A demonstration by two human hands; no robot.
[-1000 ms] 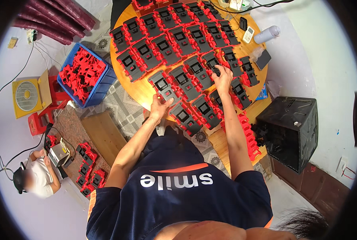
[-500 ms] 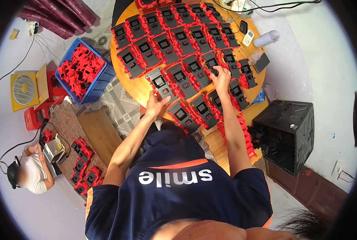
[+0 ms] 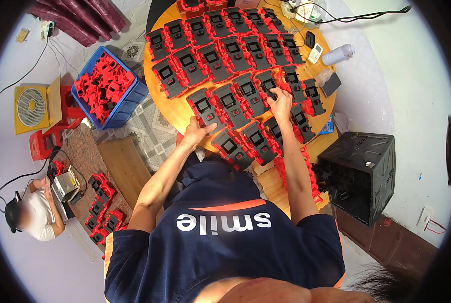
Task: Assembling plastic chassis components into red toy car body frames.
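Rows of flat black plastic housings with red plastic frames along their sides lie on a round wooden table point(image 3: 177, 107). My left hand point(image 3: 197, 132) grips the lower end of the leftmost housing point(image 3: 203, 107) in the third row, its thumb on the black face. My right hand point(image 3: 281, 104) is closed, with its fingertips bunched at the lower part of another housing point(image 3: 267, 80) farther right. What those fingertips pinch, if anything, is hidden. Beneath my right forearm a front-row housing point(image 3: 273, 128) is partly covered.
A blue crate point(image 3: 119, 117) full of red plastic frames stands left of the table. A white bottle point(image 3: 338, 54), a remote control point(image 3: 315, 53) and cables lie at the right. A black crate point(image 3: 384, 166) is at lower right. Another person point(image 3: 41, 214) sits at a brown table point(image 3: 79, 149).
My left hand stays on the same housing. My right hand's fingers have shifted slightly toward the lower end of its housing and bunched together. The whole view has shifted a little.
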